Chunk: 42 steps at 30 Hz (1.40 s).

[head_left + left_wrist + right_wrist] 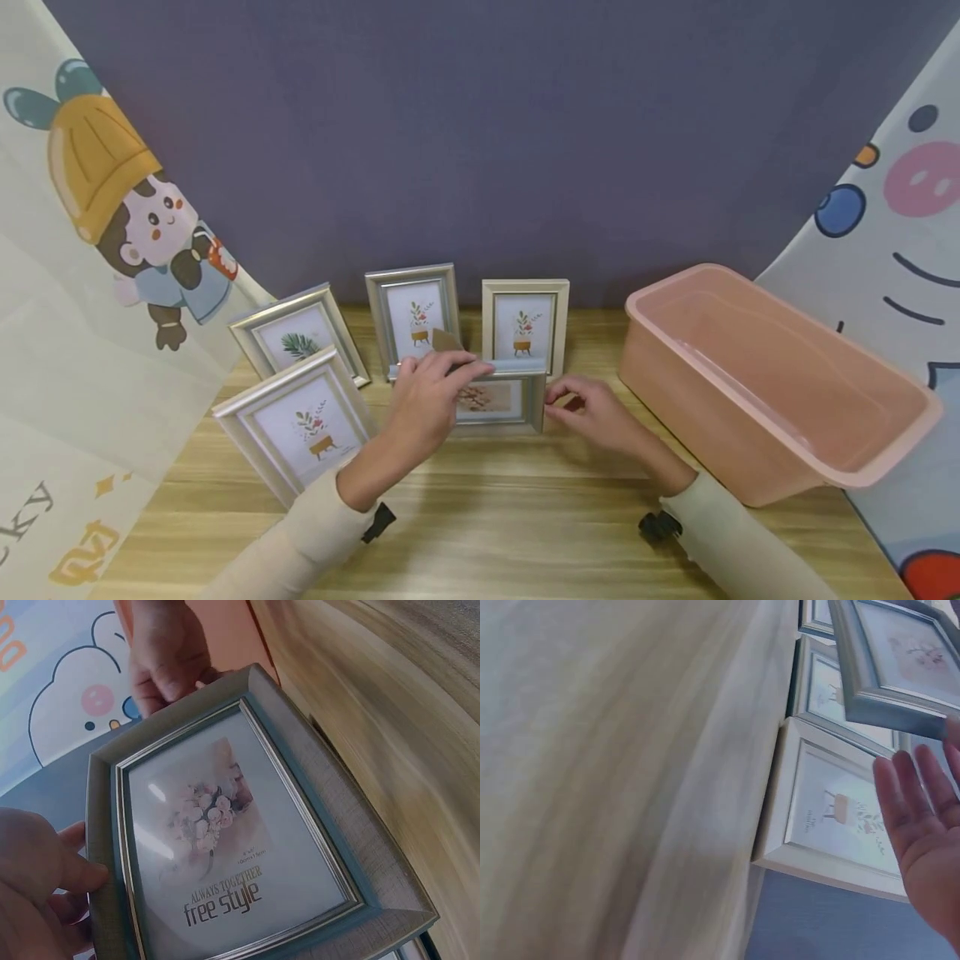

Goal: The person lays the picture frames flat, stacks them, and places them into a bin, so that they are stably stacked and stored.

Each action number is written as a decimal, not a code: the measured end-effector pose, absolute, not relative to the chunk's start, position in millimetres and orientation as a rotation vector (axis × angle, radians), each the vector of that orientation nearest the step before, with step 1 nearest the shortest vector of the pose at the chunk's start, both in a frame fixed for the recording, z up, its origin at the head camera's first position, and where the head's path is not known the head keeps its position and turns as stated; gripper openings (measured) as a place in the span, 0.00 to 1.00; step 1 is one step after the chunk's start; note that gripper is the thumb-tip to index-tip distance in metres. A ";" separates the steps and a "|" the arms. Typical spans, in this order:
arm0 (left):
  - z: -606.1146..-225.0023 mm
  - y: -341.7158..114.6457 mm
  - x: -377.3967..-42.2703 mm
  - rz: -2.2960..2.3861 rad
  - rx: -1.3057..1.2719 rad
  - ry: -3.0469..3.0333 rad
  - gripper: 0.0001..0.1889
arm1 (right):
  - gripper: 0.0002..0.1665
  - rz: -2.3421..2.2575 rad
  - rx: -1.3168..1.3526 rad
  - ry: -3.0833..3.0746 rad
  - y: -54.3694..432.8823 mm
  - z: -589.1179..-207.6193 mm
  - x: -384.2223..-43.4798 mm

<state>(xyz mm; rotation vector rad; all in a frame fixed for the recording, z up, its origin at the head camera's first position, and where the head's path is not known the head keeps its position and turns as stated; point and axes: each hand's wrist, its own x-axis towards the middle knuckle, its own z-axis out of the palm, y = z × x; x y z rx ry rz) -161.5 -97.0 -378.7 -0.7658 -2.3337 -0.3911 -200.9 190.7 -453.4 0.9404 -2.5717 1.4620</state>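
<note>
A silver-grey picture frame [536,408] with a pink flower print stands on its long side at the middle of the table. My left hand [431,396] grips its upper edge, with the thumb on the border in the left wrist view. At the opposite end, my right hand [596,412] pinches the side edge between thumb and forefinger. Its other fingers [907,791] extend loosely in the right wrist view. A brown flap [447,340] sticks up behind the frame. Right behind stand a silver frame [375,321] and a cream frame [489,308], both with potted-plant prints.
Two more frames lean at the left: one with a green leaf print [300,343], and before it a pale one with a potted plant [315,425]. A deep pink plastic bin [675,400] stands at the right. Printed cloths flank the wooden table [510,533].
</note>
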 end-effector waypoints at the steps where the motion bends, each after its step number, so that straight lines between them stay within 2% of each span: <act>1: -379.0 -96.9 -161.9 -0.388 -0.769 -2.334 0.29 | 0.09 1.484 0.934 -2.539 190.7 -452.1 -201.1; 6: -378.8 -95.6 -162.9 -0.382 -0.778 -2.348 0.30 | 0.31 1.571 0.944 -2.404 190.7 -444.8 -202.5; 10: -378.7 -93.8 -163.2 -0.383 -0.783 -2.377 0.29 | 0.40 1.571 0.973 -2.370 189.3 -439.5 -202.4; 23: -380.0 -88.9 -165.0 -0.370 -0.824 -2.417 0.33 | 0.28 1.480 0.985 -2.395 179.8 -428.9 -196.6; 42: -382.0 -90.7 -165.3 -0.342 -0.837 -2.409 0.26 | 0.27 1.384 1.030 -2.333 182.0 -428.4 -196.2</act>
